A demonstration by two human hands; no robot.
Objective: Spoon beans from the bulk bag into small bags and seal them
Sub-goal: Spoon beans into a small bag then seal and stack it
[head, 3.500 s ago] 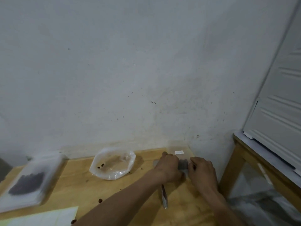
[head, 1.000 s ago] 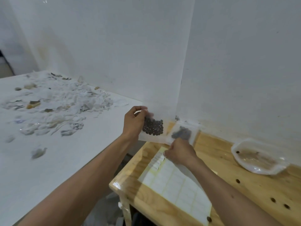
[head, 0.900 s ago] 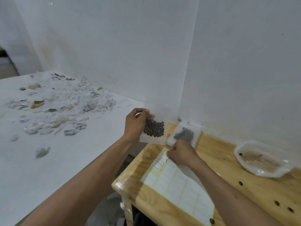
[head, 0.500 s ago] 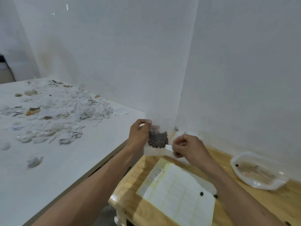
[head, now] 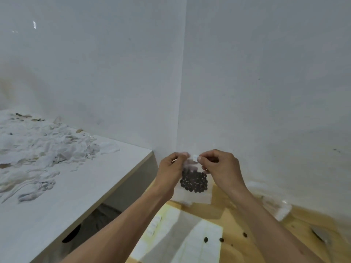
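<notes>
A small clear bag [head: 193, 184] with dark beans in its lower half hangs upright above the wooden table's far left corner. My left hand [head: 171, 168] pinches the bag's top left edge. My right hand [head: 221, 167] pinches the top right edge, with a small white sticker [head: 195, 157] between thumb and forefinger at the bag's mouth. The bulk bag [head: 276, 203], clear and crumpled, lies on the table to the right, blurred. A sheet of white stickers [head: 201, 242] lies under my forearms.
Loose beans [head: 206, 239] lie on the sticker sheet and on the wooden table [head: 296, 224]. A spoon [head: 322, 235] lies at the right, blurred. A white counter [head: 62, 186] on the left carries a heap of white scraps [head: 38, 147]. Walls meet in a corner right behind the bag.
My right hand has risen from the bag's lower right to its top edge, carrying a sticker. Both hands lifted the bag slightly. The view tilted, so the bulk bag slid toward the right edge.
</notes>
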